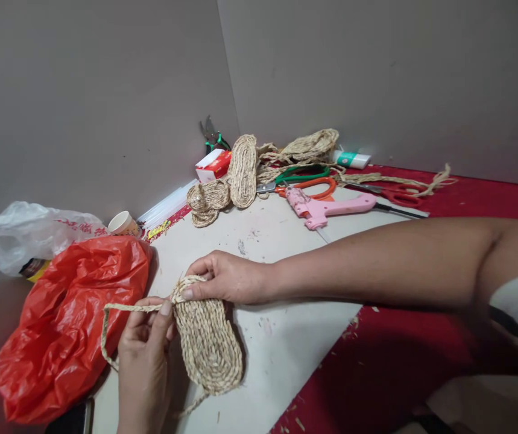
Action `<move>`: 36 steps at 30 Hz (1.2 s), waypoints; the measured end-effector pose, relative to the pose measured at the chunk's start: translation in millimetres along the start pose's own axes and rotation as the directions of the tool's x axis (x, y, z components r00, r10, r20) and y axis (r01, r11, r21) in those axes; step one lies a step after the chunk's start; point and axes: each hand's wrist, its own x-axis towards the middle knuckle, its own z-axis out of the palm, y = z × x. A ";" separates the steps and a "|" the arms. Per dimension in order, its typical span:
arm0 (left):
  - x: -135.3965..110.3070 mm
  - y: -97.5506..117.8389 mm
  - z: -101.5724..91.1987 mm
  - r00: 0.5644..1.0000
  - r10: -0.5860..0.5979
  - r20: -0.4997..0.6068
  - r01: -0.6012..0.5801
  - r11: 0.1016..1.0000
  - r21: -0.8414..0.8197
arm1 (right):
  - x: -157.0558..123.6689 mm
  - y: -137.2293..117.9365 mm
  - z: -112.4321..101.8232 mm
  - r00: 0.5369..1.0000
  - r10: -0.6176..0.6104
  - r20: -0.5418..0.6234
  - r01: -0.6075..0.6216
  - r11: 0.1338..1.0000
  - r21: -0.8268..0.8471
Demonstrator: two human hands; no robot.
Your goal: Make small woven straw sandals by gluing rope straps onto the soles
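A coiled oval straw sole (211,343), built up from rows of braided cord, is held slightly off the white board. My right hand (222,277) pinches its upper end, thumb on top and fingers behind. At the upper left edge of the sole, my left hand (148,337) grips the braided straw cord (125,307) between thumb and fingers. From there the cord runs left and bends down behind that hand. Another short end of braid (194,405) trails from the sole's bottom. The fingertips behind the sole are hidden.
A red plastic bag (78,319) and paper cup (123,223) lie left on the white board (281,343). Farther back are finished straw pieces (243,172), orange-handled scissors (306,187), a pink glue gun (331,208), pruning shears (213,135) and glue sticks (170,202). Grey walls close the back.
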 end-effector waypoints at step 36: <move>-35.5 33.3 5.6 0.944 -0.179 0.279 -0.120 0.599 0.792 | 13.6 -39.7 -12.5 0.905 -0.312 -0.289 0.201 0.912 -0.356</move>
